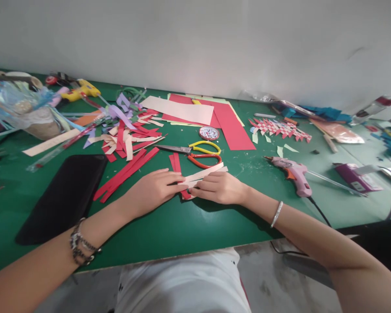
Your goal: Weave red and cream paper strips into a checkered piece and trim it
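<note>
My left hand [154, 189] and my right hand [220, 188] rest close together on the green table [182, 221], fingers pinching crossed paper strips. Cream strips [203, 174] run up to the right from between the fingers, over red strips [175, 164] lying flat beneath them. Scissors [195, 153] with yellow and red handles lie just beyond the hands. A bundle of long red strips [127, 174] lies left of my left hand.
A black pouch [63, 195] lies at the left. A pile of cut red and cream strips [127, 139], paper sheets [195, 113], a woven red-white piece [280, 129], a pink glue gun [293, 174] with cord, a yellow glue gun [81, 91] and a purple box [356, 178] surround the work spot.
</note>
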Action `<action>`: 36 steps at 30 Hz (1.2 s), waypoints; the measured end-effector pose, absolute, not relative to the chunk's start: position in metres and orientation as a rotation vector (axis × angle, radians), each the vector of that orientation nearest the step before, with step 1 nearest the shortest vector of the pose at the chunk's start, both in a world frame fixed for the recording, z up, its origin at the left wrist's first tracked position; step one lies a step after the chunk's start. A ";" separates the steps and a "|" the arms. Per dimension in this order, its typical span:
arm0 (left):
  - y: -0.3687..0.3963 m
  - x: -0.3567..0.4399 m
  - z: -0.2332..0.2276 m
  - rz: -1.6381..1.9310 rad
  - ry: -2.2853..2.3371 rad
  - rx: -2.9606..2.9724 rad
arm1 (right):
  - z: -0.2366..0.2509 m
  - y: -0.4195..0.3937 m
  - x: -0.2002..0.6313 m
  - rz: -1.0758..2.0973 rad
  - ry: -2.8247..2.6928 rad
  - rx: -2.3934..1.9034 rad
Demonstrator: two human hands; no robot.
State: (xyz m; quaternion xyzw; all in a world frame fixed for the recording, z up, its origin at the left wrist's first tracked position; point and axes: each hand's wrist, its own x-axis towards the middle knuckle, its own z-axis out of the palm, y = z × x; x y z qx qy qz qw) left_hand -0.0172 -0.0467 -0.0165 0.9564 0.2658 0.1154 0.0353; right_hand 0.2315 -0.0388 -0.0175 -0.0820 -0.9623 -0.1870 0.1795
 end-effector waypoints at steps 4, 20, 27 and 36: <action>-0.046 -0.017 -0.017 0.333 0.848 2.905 | -0.016 -0.041 0.232 -0.520 -2.754 -0.244; -0.064 0.000 -0.006 0.482 1.160 2.466 | -0.016 -0.052 0.219 -0.191 -2.743 -0.535; -0.064 0.001 -0.010 0.500 1.235 2.408 | -0.012 -0.053 0.216 -0.319 -2.762 -0.447; -0.063 -0.002 -0.015 0.492 1.199 2.508 | -0.011 -0.052 0.217 -0.543 -2.678 -0.362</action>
